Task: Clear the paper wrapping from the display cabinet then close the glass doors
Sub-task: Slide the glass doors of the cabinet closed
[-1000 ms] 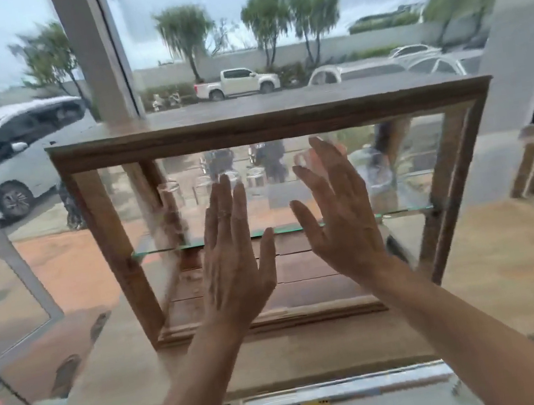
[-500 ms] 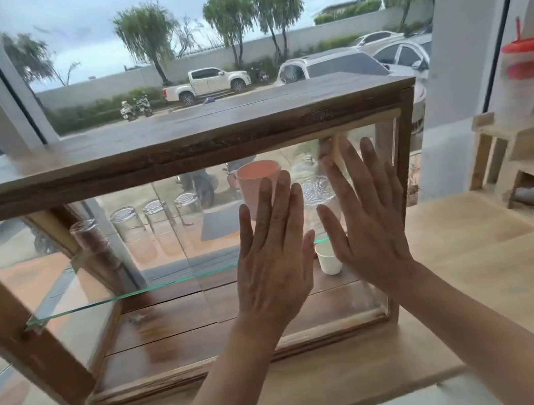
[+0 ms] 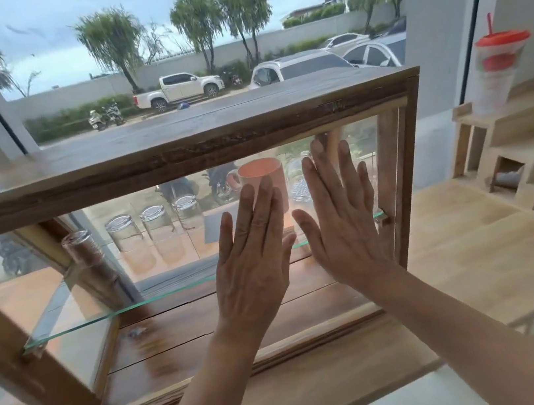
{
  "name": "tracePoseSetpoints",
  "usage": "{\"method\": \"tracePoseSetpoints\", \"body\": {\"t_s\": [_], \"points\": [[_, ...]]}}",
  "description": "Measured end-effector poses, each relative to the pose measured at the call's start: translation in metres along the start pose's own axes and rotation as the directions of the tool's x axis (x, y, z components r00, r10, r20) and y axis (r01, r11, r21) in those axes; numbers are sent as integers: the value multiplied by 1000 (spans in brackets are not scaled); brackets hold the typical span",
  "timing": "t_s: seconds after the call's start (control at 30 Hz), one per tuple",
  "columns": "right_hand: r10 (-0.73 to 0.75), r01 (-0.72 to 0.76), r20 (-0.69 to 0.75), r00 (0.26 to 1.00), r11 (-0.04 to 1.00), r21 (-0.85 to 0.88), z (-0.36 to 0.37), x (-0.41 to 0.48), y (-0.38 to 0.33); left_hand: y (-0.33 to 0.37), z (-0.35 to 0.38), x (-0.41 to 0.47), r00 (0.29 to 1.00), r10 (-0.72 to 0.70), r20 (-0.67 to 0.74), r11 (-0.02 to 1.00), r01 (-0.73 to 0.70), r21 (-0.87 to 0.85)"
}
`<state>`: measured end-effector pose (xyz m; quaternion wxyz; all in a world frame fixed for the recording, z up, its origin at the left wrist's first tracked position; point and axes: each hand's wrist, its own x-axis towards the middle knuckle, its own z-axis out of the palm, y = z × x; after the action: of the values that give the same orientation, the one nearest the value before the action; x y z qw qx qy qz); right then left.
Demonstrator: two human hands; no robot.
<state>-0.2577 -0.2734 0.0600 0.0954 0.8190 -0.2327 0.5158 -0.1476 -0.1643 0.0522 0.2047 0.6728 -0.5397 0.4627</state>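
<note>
The wooden display cabinet [image 3: 181,145] stands on a light wood counter before a big window. My left hand [image 3: 253,256] and my right hand [image 3: 341,219] lie flat, fingers spread, against the sliding glass door [image 3: 315,302] in the cabinet's right half. Neither hand holds anything. Inside, on the glass shelf [image 3: 79,320], stand several upturned drinking glasses [image 3: 158,225] and a pink mug [image 3: 263,176], partly behind my hands. No paper wrapping shows in the cabinet.
The light wood counter [image 3: 496,265] runs to the right. A stepped wooden rack [image 3: 530,163] stands at the right edge with a red-lidded plastic cup [image 3: 495,71] on top. Parked cars and trees lie beyond the window.
Both flat hands have slid rightward along the cabinet front, toward its right post. My view has swung so the cabinet's right end is in front of me.
</note>
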Motion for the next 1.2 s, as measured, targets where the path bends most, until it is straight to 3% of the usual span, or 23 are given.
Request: {"method": "tracePoseSetpoints", "body": {"t_s": [0.43, 0.93, 1.2], "points": [[-11, 9, 61, 998, 1000, 22, 2, 1, -60, -53, -18, -22, 1000, -6, 13, 998, 5, 70], [-83, 88, 235, 968, 996, -10, 5, 3, -130, -120, -52, -52, 999, 2, 44, 980, -11, 200], [-121, 134, 270, 955, 990, -31, 7, 4, -153, -148, -68, -66, 991, -35, 130, 977, 6, 214]]}}
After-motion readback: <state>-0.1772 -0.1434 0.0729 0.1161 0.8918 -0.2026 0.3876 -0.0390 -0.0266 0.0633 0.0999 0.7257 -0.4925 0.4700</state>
